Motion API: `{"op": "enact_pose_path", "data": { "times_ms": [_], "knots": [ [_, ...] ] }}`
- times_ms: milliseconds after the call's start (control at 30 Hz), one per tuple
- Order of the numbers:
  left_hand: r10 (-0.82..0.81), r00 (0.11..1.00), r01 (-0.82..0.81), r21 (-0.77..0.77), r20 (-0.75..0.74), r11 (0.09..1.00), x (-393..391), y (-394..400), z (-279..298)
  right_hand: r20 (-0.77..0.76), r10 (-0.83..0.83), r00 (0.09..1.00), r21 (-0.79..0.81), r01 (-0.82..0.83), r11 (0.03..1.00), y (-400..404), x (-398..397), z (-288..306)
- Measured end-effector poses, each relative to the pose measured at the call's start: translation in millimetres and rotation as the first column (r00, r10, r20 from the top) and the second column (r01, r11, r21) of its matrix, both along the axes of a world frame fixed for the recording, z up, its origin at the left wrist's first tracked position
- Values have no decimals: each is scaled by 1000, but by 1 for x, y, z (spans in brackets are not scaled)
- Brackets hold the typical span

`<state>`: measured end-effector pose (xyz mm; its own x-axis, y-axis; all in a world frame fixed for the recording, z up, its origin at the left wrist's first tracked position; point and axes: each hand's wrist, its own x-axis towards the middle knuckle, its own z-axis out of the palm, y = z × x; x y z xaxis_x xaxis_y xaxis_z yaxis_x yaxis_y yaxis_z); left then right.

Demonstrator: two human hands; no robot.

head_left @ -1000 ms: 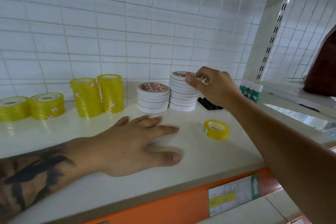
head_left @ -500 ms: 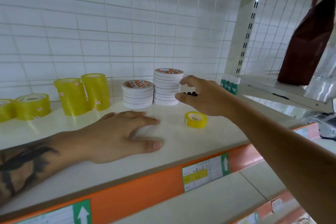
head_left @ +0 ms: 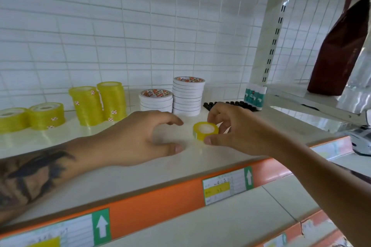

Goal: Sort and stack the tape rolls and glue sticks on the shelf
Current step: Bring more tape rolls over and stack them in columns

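One glossy yellow tape roll (head_left: 205, 130), right hand (head_left: 239, 130) pinching

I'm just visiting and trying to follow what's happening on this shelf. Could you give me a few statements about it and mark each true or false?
1. The right hand pinches a small yellow tape roll. True.
2. The left hand holds a white tape roll. False: it holds nothing, its fingers relaxed over the shelf.
3. The two white tape stacks are equally tall. False: the right white stack is taller than the left white stack.
4. The glue sticks stand at the shelf's right end, by the upright post. True.
5. The shelf's front edge is blue. False: it is orange, with price labels.
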<state>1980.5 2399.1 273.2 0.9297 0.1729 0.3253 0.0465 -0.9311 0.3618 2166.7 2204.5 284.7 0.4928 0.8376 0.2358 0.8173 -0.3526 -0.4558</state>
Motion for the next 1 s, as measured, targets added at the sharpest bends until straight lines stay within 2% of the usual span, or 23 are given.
{"op": "enact_pose_path", "data": {
  "times_ms": [167, 333, 500, 567, 633, 733, 833, 900, 1000],
  "knots": [
    [-36, 999, 37, -41, 29, 998, -17, -3, 31, -140, 197, 970, 28, -195, 980, 17, -36, 19],
    [50, 999, -50, -49, 14, 998, -56, 7, 43, -307, 397, 865, 128, -376, 918, 51, -66, 29],
    [224, 973, -216, -124, 59, 969, -125, 25, 37, -373, 557, 742, 178, -532, 828, 101, -112, 28],
    [299, 952, -286, -159, 68, 945, -156, 33, 35, -364, 608, 706, 194, -581, 791, 121, -136, 29],
    [377, 924, -363, -168, 65, 917, -185, 43, 33, -298, 632, 715, 141, -622, 770, 141, -158, 28],
    [520, 851, -504, -171, 66, 847, -222, 76, 32, -99, 624, 775, -63, -631, 773, 163, -185, 26],
    [670, 742, -658, -164, 29, 735, -246, 125, 30, 52, 670, 741, -284, -632, 721, 178, -204, 17],
    [739, 674, -732, -127, 13, 669, -254, 158, 27, 62, 689, 722, -373, -623, 687, 185, -212, 7],
    [796, 605, -793, -102, -16, 601, -257, 196, 20, 83, 686, 722, -407, -604, 685, 187, -212, -8]
  ]
}}
